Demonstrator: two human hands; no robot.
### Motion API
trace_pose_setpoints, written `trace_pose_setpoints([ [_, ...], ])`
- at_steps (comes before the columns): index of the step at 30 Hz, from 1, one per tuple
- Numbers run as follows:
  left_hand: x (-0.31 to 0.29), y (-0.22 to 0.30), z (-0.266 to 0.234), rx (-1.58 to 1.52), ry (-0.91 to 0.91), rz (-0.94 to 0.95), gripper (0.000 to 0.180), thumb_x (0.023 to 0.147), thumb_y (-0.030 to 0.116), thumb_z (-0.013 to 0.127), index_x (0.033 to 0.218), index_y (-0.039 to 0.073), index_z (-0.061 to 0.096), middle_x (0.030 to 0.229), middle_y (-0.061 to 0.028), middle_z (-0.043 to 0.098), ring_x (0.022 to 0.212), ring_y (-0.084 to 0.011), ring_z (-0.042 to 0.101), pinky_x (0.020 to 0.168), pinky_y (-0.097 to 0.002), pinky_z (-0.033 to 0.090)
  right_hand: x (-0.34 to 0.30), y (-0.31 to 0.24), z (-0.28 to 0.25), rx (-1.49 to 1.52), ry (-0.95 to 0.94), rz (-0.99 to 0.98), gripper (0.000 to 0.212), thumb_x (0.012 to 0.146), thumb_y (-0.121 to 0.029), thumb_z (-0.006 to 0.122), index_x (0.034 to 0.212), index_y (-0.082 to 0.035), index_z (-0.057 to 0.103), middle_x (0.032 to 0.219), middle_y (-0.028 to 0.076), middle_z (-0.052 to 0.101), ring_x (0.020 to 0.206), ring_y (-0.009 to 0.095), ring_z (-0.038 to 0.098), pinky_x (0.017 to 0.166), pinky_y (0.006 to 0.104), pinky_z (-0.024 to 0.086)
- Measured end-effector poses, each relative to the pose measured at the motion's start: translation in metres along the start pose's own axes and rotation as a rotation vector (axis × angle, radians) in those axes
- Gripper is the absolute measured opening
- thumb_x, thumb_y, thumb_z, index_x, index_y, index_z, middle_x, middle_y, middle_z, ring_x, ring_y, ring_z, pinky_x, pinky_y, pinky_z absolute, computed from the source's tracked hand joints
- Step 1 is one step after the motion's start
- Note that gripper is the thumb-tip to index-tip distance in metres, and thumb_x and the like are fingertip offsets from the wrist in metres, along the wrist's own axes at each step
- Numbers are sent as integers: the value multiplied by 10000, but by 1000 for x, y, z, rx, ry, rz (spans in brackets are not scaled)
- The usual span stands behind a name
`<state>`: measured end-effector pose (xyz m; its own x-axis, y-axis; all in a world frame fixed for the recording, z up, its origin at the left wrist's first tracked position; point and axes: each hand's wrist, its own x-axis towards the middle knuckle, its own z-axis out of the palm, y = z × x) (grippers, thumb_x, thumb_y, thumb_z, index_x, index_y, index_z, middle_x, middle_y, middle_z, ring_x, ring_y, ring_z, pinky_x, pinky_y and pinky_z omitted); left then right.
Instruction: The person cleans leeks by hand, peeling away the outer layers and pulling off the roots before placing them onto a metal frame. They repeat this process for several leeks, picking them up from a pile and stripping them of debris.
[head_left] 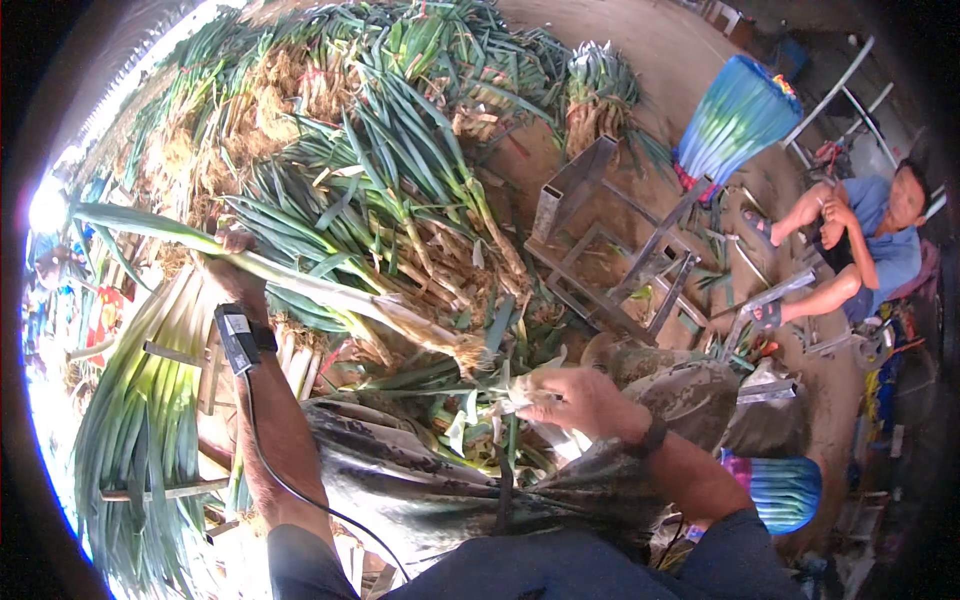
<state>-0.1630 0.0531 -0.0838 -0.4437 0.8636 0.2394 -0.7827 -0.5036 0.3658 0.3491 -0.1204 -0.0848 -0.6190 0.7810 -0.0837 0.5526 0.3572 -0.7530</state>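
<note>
My left hand [232, 270] is closed around the stalk of one long green onion [330, 288]. Its green leaves point to the left, and its pale root end hangs over the middle, near my lap. The fingers of my right hand [580, 402] are drawn together just beyond the onion's roots. Pale and green leaf scraps [468, 410] lie against those fingertips; what the fingers hold, if anything, is hard to make out. Below my left hand, a row of stripped green onions [150, 400] rests on a rack, white stalks up and leaves hanging down.
Ahead lies a large heap of unpeeled green onions [350, 190] with dry roots. A metal frame [610, 260] stands right of it. Farther right are a blue-wrapped onion bundle [735, 120] and a seated person [870, 230]. Another wrapped bundle [785, 495] sits by my right elbow.
</note>
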Motion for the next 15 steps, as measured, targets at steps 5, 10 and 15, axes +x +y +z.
trace_pose_setpoints([
  [5, -13, -25, 38, 12, -16, -9, 341, 1014, 395, 482, 1048, 58, 524, 714, -20, 457, 570, -125, 440, 539, -275, 436, 41, -23, -24, 7, 341, -75, 354, 919, -314, 653, 1084, -2, 680, 1026, 168, 720, 946, 258, 707, 824, 351, 552],
  [10, -25, -38, 70, -16, -83, -32, 393, 1019, 425, 470, 1148, 62, 544, 708, -6, 464, 525, -114, 435, 483, -259, 393, 80, -54, -7, 135, 344, -197, 355, 924, -321, 650, 1061, 4, 686, 993, 172, 716, 896, 258, 704, 792, 360, 544],
  [15, -34, -49, 87, -42, -128, -79, 408, 1025, 425, 456, 1191, 65, 552, 722, -11, 500, 519, -121, 444, 480, -268, 391, 98, -66, -2, 137, 290, -171, 313, 895, -238, 715, 1077, 15, 681, 1000, 141, 718, 847, 188, 700, 700, 320, 574],
])
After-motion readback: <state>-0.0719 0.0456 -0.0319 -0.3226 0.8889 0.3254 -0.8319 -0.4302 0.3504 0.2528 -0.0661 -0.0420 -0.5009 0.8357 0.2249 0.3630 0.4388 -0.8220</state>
